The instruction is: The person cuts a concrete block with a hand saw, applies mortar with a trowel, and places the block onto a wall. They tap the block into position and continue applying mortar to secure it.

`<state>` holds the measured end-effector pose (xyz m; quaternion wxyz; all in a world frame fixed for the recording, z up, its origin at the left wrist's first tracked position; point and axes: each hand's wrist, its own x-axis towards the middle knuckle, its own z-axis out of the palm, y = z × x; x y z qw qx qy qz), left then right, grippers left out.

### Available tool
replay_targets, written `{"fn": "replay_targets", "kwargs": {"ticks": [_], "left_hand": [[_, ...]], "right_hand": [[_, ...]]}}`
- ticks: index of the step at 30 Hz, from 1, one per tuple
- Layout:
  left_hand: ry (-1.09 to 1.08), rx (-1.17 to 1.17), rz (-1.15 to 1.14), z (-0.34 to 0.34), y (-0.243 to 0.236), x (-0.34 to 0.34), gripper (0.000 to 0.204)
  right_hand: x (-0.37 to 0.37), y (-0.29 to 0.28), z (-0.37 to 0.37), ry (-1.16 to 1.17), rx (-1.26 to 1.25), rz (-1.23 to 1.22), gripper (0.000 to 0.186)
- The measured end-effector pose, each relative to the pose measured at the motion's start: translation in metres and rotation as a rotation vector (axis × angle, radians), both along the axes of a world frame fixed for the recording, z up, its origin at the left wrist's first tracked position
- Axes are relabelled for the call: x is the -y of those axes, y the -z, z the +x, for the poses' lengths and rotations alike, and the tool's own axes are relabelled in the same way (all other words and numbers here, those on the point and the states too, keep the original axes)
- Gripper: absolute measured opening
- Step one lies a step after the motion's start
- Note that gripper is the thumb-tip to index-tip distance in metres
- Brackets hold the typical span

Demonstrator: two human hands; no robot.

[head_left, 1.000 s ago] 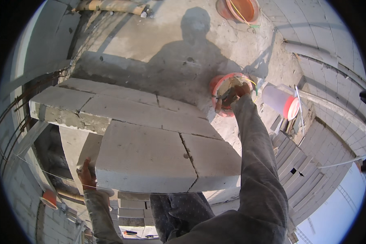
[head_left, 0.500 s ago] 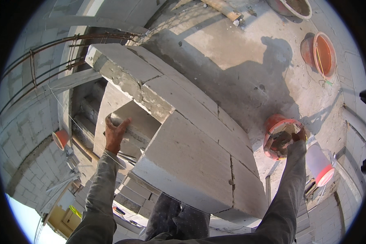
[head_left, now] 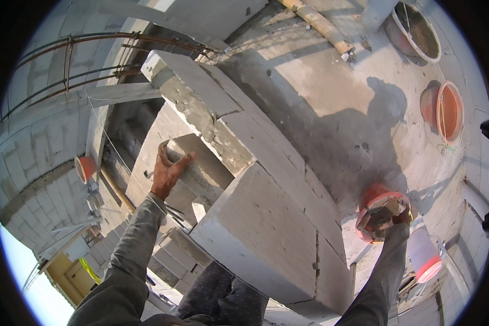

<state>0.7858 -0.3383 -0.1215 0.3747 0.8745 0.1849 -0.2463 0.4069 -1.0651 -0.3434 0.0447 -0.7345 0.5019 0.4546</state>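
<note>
While spreading the left hand's (head_left: 168, 171) thumb and fingers wide at the corner of a smooth grey rectangular block (head_left: 205, 168), left of centre, dips the right hand (head_left: 402, 215) into a round red plastic bucket (head_left: 376, 191) of coarse grey mortar (head_left: 384, 214) at lower right. Cannot tell the firmness of the left grip, nor the half-hidden right hand's contents. Between both arms, mid-frame: a thick diagonal wall (head_left: 266, 212) of pale flat blocks, lumpy along the stepped end. At upper left: thin rusty rods (head_left: 103, 36). At right: a round orange tub (head_left: 451, 111).
</note>
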Motion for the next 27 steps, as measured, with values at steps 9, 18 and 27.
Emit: {"fn": "replay_targets", "kwargs": {"ticks": [9,18,27], "left_hand": [[-0.053,-0.016,-0.102,-0.048,0.0,-0.054,0.075],[0.872,0.192,0.407,-0.062,0.056,-0.169,0.047],[0.999,0.443,0.55,-0.044,0.057,-0.14,0.049]], "right_hand": [[-0.019,-0.01,-0.005,-0.022,0.225,-0.213,0.11],[-0.039,-0.019,0.014,-0.017,0.047,-0.265,0.096],[-0.017,-0.033,0.022,-0.035,0.015,-0.215,0.074]]}}
